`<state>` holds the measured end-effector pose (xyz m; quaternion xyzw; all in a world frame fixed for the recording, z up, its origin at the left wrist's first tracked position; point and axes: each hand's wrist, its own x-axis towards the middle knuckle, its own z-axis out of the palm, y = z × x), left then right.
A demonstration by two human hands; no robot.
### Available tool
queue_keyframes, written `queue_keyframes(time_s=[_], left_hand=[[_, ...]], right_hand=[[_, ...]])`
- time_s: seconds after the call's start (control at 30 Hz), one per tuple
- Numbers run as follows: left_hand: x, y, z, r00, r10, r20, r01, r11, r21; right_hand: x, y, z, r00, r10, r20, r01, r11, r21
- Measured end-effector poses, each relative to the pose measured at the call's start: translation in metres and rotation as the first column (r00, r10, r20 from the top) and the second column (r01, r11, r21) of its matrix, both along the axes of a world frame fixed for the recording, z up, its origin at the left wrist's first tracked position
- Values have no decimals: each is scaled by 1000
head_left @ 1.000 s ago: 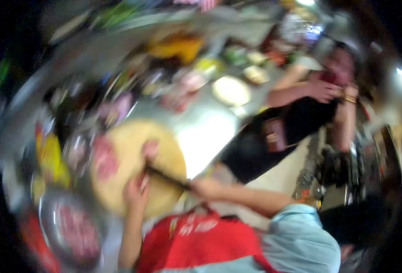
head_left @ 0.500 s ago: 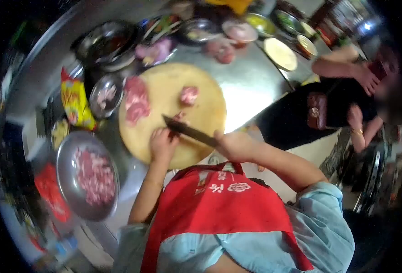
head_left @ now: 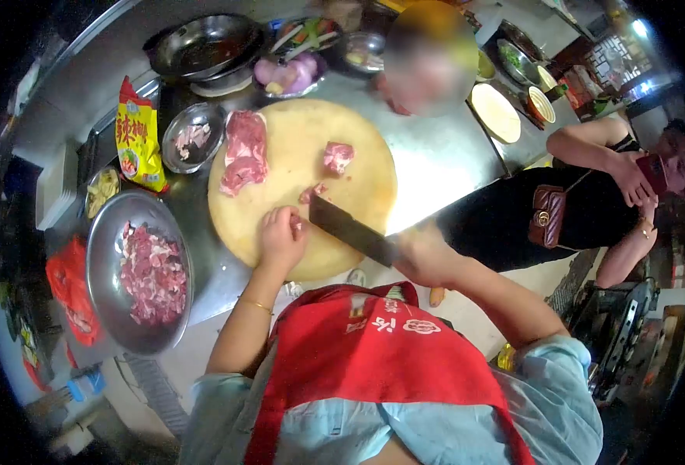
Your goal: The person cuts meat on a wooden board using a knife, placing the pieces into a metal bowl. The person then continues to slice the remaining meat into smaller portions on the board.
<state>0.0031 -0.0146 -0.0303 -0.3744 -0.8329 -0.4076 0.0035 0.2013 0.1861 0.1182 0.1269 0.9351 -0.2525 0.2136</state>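
Observation:
On the round cutting board (head_left: 280, 139) lie a large slab of meat (head_left: 244, 151) at the left, a smaller chunk (head_left: 338, 156) at the upper right and small scraps (head_left: 312, 192) near the middle. My right hand (head_left: 426, 254) is closed round the handle of a cleaver (head_left: 350, 230), whose blade points left over the board beside the scraps. My left hand (head_left: 283, 236) rests at the board's near left part with curled fingers, a small bit of meat showing at the fingertips. A steel bowl (head_left: 178, 325) of cut meat pieces (head_left: 153, 275) stands at the left.
Behind the board are a black pan (head_left: 207, 46), a dish of onions (head_left: 288, 74) and a white plate (head_left: 496, 113). A yellow packet (head_left: 139, 139) and a small bowl (head_left: 193, 138) stand at its left. Another person (head_left: 590, 178) stands at the right, holding a phone (head_left: 652, 173).
The cleaver has moved right and is turned more steeply, its tip now just right of the scraps. My left hand has lifted slightly, and a bit of meat shows in it.

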Motion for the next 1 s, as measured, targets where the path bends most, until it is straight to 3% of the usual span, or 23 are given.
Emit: queue_keyframes(time_s=[0.03,0.13,0.23,0.27,0.3,0.33,0.37,0.4,0.43,0.47,0.53,0.63,0.67,0.7,0.73,0.77,0.8,0.83,0.87,0.93,0.97,1.0], left_hand=[[1,-3,1,999,-39,3,40,997,-59],[7,2,17,990,-80,-115,69,993,-96],[9,35,33,970,-107,-220,11,917,-399],[10,50,40,982,-151,-116,90,905,-416],[8,68,47,975,-221,-26,190,890,-415],[2,76,30,951,-307,-45,283,918,-279],[-4,84,5,910,-371,-186,333,919,-210],[1,84,9,894,-407,-189,371,907,-199],[6,84,13,876,-442,-192,409,893,-189],[11,83,18,857,-477,-194,447,877,-179],[6,56,12,851,-472,-229,404,868,-289],[-5,44,-3,913,-274,-302,156,919,-363],[-3,47,7,948,-174,-268,72,934,-349],[-3,42,7,980,-44,-196,-6,969,-248],[-16,49,-12,959,-81,272,0,958,285],[-23,46,3,450,-85,889,-334,907,256],[-27,56,6,76,-449,890,-613,683,397],[-23,60,22,67,-549,833,-615,635,468],[-18,66,39,52,-642,765,-617,581,530],[1,80,82,65,-773,631,-625,461,630],[16,89,108,97,-817,568,-627,393,672],[13,89,99,92,-848,522,-672,334,661]], right_hand=[[20,10,-4,999,12,-51,-13,1000,-24],[36,9,17,971,-237,-35,224,950,-219],[37,12,-6,874,-477,-96,396,812,-429],[42,16,-27,810,-564,-160,431,757,-491],[42,22,-53,828,-532,-175,427,802,-417],[39,30,-67,835,-512,-200,438,839,-322],[36,33,-62,843,-491,-221,423,858,-291],[37,36,-82,739,-495,-457,357,863,-358],[35,38,-89,659,-480,-579,382,877,-292],[31,42,-77,703,-498,-509,398,867,-298],[28,51,-56,755,-489,-437,370,868,-332],[18,60,-31,830,-418,-370,228,859,-459],[14,64,-38,793,-376,-479,143,880,-454],[4,62,-71,678,-405,-614,-3,833,-553],[3,61,-37,818,-487,-307,58,601,-797],[2,61,-9,887,-445,-122,105,453,-885],[-4,56,3,898,-425,115,256,292,-921],[-15,61,2,938,-316,145,222,223,-949],[-21,59,10,933,-292,212,249,97,-964],[-29,56,6,919,-259,298,303,-20,-953],[-35,57,6,911,-280,304,312,-19,-950],[-38,58,2,899,-312,307,317,-22,-948]])
